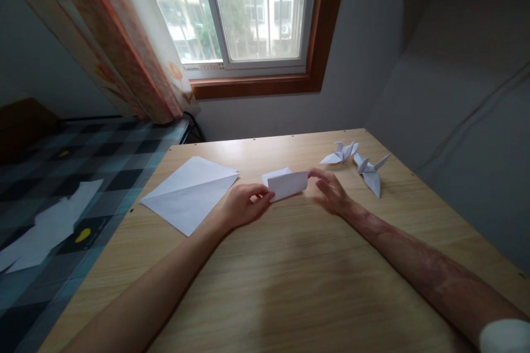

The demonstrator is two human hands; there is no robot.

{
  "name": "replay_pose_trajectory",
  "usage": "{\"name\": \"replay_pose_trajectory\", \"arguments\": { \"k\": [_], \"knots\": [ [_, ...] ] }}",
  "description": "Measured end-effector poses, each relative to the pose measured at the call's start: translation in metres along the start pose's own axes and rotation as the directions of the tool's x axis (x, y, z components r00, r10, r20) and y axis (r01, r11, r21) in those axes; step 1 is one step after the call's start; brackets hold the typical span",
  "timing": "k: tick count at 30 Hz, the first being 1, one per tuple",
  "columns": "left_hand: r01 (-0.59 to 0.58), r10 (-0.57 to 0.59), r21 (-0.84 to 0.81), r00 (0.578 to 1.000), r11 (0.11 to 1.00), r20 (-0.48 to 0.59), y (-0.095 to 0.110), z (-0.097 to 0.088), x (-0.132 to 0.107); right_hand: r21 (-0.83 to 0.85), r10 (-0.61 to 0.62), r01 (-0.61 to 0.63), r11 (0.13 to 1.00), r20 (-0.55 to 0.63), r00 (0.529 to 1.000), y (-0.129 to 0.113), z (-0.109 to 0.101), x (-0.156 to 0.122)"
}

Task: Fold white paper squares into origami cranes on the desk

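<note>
One folded white paper point(287, 184) sits on the desk point(248, 298) between both hands: at 2 o'clock from the left grip point(245, 205), which pinches its near left corner, and at 9 o'clock from the right grip point(333, 192), whose thumb and forefinger are parted, forefinger at its right edge. It looks small, with a raised front panel. Outward, a larger creased sheet point(191, 196) lies toward 9 o'clock, two paper cranes point(370, 177) toward 2.

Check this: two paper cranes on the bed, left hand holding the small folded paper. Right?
No: the head view shows the two paper cranes on the table, not the bed. The left hand does hold the small folded paper.
</note>
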State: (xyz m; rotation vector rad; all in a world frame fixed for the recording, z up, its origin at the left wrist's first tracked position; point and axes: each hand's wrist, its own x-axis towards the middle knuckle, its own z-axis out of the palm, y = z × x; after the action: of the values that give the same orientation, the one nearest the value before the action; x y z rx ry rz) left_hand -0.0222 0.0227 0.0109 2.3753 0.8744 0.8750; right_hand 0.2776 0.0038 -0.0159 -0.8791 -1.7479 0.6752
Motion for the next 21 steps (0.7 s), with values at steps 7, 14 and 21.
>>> {"name": "replay_pose_trajectory", "arguments": {
  "k": [7, 14, 21],
  "knots": [
    [-0.027, 0.028, -0.018, 0.996, 0.999, 0.081, 0.005, -0.005, 0.002, -0.010, 0.116, -0.116, 0.993, -0.013, 0.993, 0.002, 0.013, 0.000],
    [0.131, -0.150, -0.202, 0.986, 0.971, -0.079, -0.006, 0.004, 0.000, 0.139, 0.198, -0.223, 0.965, 0.176, 0.964, -0.008, 0.015, -0.001],
    [0.147, -0.139, -0.197, 0.989, 0.969, 0.053, 0.010, -0.005, 0.002, 0.157, 0.208, -0.231, 0.960, 0.149, 0.967, -0.005, 0.018, -0.003]
  ]
}}
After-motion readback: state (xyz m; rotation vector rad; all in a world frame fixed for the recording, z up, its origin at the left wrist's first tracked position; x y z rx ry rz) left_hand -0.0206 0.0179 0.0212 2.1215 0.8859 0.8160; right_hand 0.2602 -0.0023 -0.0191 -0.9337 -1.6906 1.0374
